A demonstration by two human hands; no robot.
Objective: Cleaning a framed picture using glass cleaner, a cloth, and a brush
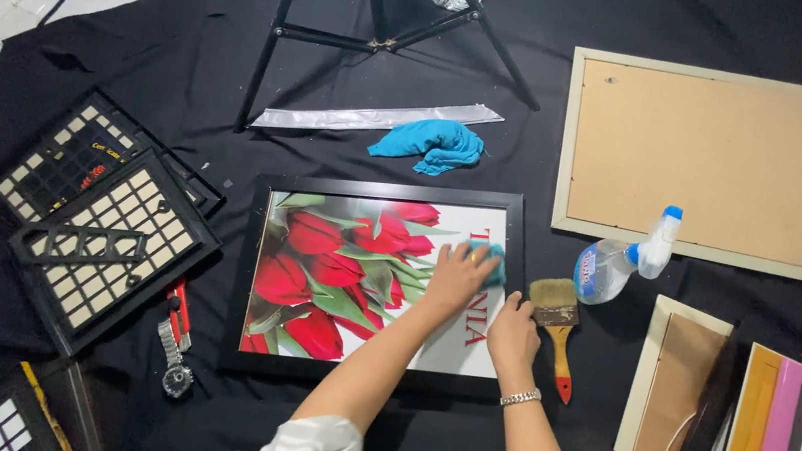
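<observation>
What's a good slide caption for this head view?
Left hand wipes framed tulip picture with blue cloth; right hand steadies frame.

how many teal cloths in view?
2. One teal cloth lies loose on the black sheet above the tulip picture frame. The other is under the left hand, pressed on the glass. More could be hidden.

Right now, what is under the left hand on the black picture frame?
Under the left hand a blue cloth shows, pressed on the tulip picture in the black frame. The glass beneath stays covered.
</observation>
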